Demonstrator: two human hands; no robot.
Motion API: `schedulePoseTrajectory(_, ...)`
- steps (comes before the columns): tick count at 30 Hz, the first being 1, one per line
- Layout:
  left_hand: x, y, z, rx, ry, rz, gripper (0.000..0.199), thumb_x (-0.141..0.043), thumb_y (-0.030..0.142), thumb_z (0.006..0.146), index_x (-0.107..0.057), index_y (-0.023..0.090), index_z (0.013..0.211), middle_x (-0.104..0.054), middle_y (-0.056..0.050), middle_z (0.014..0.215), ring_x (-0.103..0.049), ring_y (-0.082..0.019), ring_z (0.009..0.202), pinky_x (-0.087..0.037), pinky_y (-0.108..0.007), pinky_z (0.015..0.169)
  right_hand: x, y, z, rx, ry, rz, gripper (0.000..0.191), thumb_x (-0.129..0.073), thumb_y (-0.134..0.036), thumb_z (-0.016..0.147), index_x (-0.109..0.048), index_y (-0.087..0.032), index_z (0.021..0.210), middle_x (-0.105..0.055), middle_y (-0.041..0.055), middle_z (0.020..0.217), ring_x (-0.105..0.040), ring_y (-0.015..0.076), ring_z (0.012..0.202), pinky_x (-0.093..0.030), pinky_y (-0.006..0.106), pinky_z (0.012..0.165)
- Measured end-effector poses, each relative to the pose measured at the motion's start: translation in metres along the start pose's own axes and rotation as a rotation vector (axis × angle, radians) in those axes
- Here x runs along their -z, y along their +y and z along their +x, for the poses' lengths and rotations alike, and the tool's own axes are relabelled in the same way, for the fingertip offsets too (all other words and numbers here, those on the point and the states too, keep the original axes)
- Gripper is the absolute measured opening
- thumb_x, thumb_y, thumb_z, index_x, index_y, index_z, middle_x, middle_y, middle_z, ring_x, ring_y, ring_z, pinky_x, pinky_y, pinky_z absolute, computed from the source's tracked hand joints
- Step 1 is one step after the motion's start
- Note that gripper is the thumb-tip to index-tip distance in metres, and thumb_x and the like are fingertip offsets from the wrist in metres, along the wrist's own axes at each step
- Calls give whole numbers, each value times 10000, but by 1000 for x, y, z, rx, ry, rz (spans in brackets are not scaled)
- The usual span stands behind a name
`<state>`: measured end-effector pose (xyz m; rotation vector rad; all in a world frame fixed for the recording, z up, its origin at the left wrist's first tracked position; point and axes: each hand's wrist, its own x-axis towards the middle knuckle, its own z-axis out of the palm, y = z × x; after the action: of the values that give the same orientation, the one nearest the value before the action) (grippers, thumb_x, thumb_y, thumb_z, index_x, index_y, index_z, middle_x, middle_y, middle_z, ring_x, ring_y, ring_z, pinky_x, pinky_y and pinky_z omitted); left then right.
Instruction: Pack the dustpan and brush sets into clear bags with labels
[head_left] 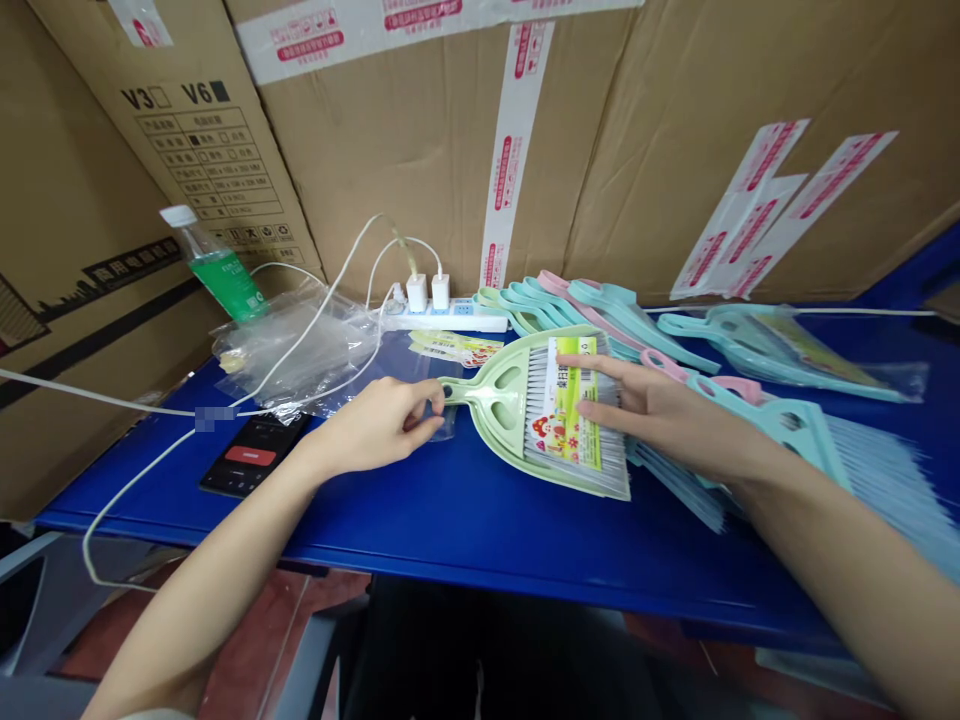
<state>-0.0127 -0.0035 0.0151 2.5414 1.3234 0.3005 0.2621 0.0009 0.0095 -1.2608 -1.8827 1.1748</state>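
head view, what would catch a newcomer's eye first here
At centre, a pale green dustpan with a grey brush and bright label card lies on the blue table, left hand pinching its handle, right hand flat on the card. Behind right, a fan of teal and pink dustpan handles.

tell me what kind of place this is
Probably a small packing station in a warehouse or workshop. Taped cardboard cartons wall in a blue table, identical dustpan-and-brush sets are piled on it, and the hands hold a green dustpan with a printed label card.
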Motion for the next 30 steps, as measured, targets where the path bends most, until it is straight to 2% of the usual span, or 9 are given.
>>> schedulePoseTrajectory(4,1,8,-9,-233,-373,-406,92,-575,223,841,-600,194,924,-495,83,565,-435,-64,439,-332,-170,461,0,2,0,-5,20,-8,415,-627,-346,786,-638,-247,1189,-372,-52,526,-523,199,597,-524,368,592)
schedulePoseTrajectory(6,-2,12,-12,-330,-598,-505,105,-611,188,825,-628,195,928,-526,67,584,-449,-60,440,-342,-162,450,-1,3,0,-4,14,8,438,-635,-365,780,-635,-233,1198,-384,-49,533,-533,207,612,-525,374,581)
schedulePoseTrajectory(8,-3,13,-12,-376,-702,-519,113,-628,147,811,-646,188,915,-542,56,598,-435,-55,441,-347,-159,451,-3,4,1,-3,8,26,451,-641,-375,774,-634,-227,1200,-431,-35,556,-557,217,649,-531,376,593)
schedulePoseTrajectory(10,-1,12,-11,-359,-641,-490,137,-642,145,798,-650,182,930,-578,36,682,-418,-49,464,-357,-159,463,-3,5,2,-5,7,31,464,-649,-378,769,-627,-236,1210,-515,-9,618,-588,229,719,-540,375,635)
schedulePoseTrajectory(15,1,3,-3,-152,-152,-398,162,-542,245,867,-613,185,999,-467,79,598,-382,-66,475,-351,-185,499,-4,8,4,-14,21,35,609,-680,-455,733,-570,-230,1288,-652,50,880,-605,228,789,-535,361,650)
schedulePoseTrajectory(19,-12,-5,8,99,103,-79,163,-472,253,886,-577,185,990,-399,91,509,-435,-111,480,-353,-233,542,-4,8,3,-29,23,16,580,-654,-395,771,-558,-209,1313,-594,18,734,-559,194,661,-515,337,577)
schedulePoseTrajectory(23,-22,-8,17,279,101,236,288,-487,287,873,-505,163,1133,-573,15,655,-611,-211,667,-425,-307,627,-4,6,2,-22,36,18,482,-619,-296,820,-582,-206,1292,-434,-38,558,-527,183,597,-521,328,574)
schedulePoseTrajectory(26,-23,-8,19,312,17,290,400,-484,232,847,-431,159,1237,-644,-38,796,-654,-248,771,-457,-337,678,-5,7,2,-26,48,10,468,-605,-264,838,-574,-195,1300,-341,-70,514,-503,166,543,-525,325,564)
schedulePoseTrajectory(30,-23,-7,19,359,-31,277,526,-424,114,792,-337,126,1311,-622,-14,700,-647,-246,721,-457,-347,692,-4,10,2,-1,55,24,469,-608,-254,837,-574,-157,1295,-233,-98,483,-489,164,518,-520,315,533)
